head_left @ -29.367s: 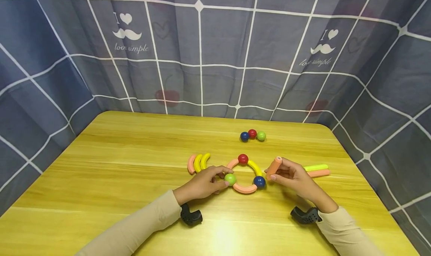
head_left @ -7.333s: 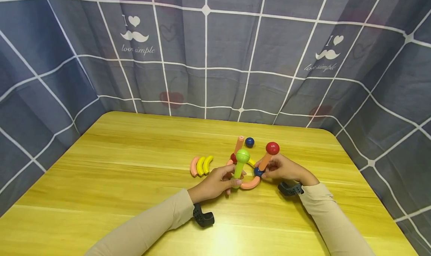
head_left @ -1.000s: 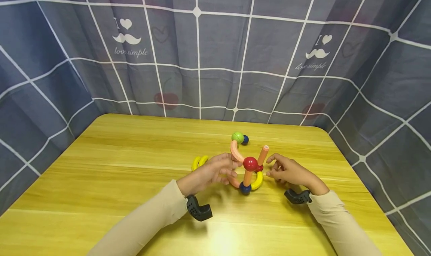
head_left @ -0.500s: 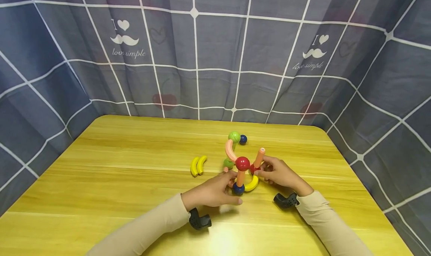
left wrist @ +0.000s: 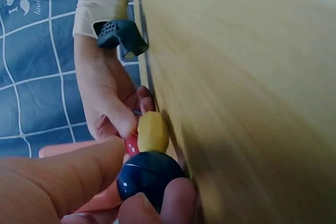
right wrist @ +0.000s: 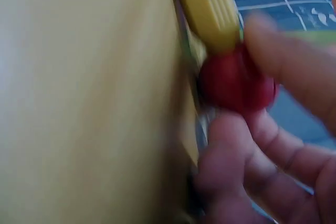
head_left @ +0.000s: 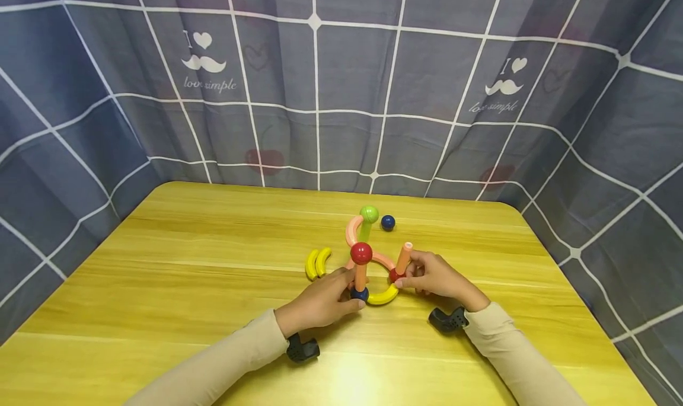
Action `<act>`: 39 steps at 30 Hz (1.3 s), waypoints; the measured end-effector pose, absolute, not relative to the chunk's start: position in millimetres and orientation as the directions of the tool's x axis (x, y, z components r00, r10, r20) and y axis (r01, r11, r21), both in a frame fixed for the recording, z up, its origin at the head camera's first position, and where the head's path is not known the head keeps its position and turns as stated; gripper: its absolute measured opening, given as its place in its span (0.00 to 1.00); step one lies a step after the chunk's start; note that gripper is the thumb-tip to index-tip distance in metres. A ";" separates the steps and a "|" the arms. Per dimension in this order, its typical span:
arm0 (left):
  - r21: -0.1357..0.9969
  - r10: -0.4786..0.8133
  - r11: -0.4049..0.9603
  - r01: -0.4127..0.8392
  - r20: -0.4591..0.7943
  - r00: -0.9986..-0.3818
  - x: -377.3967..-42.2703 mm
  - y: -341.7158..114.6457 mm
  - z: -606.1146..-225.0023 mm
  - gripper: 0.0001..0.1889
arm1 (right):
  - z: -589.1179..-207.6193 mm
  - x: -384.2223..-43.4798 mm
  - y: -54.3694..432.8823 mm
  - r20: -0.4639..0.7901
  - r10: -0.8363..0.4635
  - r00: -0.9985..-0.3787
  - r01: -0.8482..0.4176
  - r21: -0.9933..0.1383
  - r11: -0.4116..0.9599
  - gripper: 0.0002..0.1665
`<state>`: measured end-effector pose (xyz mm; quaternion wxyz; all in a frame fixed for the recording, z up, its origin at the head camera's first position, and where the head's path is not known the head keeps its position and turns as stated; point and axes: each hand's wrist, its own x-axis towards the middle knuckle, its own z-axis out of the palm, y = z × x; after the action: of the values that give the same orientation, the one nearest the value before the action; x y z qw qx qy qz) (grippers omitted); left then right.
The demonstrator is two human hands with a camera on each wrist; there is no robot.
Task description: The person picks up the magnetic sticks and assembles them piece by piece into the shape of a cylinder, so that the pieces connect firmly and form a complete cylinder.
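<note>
A toy frame of balls and rods stands mid-table in the head view. Its flat ring includes a blue ball, a yellow curved piece, a low red ball and a pink curve. An orange rod rises from the blue ball to a red ball on top. A green rod carries a green ball behind, with a pink curve beside it. My left hand pinches the blue ball. My right hand pinches the low red ball, from which another orange rod stands up.
Two loose yellow curved pieces lie left of the frame. A loose blue ball sits behind it. The yellow wooden table is walled by a grey checked cloth on three sides.
The frame has shifted a little to the left and turned. My left hand has closed its thumb and finger on the blue ball. My right hand stays at the low red ball.
</note>
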<state>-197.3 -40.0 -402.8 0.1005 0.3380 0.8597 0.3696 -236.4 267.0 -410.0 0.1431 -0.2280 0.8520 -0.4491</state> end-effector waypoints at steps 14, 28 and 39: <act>0.665 0.640 0.539 0.517 0.077 -0.765 -197.8 -38.5 -399.0 0.18 | -415.9 -298.2 273.3 0.036 -0.384 -0.923 -0.223 -0.862 0.455 0.34; 0.675 0.663 0.524 0.519 0.058 -0.746 -199.3 -38.5 -401.2 0.21 | -425.1 -304.2 253.5 0.174 -0.380 -0.908 -0.411 -0.536 0.738 0.17; 0.694 0.682 0.505 0.513 0.044 -0.730 -203.3 -36.6 -401.2 0.21 | -432.9 -255.9 286.0 0.057 -0.241 -0.969 -0.130 -0.946 0.298 0.24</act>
<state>-203.3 -36.6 -401.2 0.1187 0.3477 0.8592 0.3559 -255.9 286.0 -432.9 0.0480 -0.1154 0.8042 -0.5811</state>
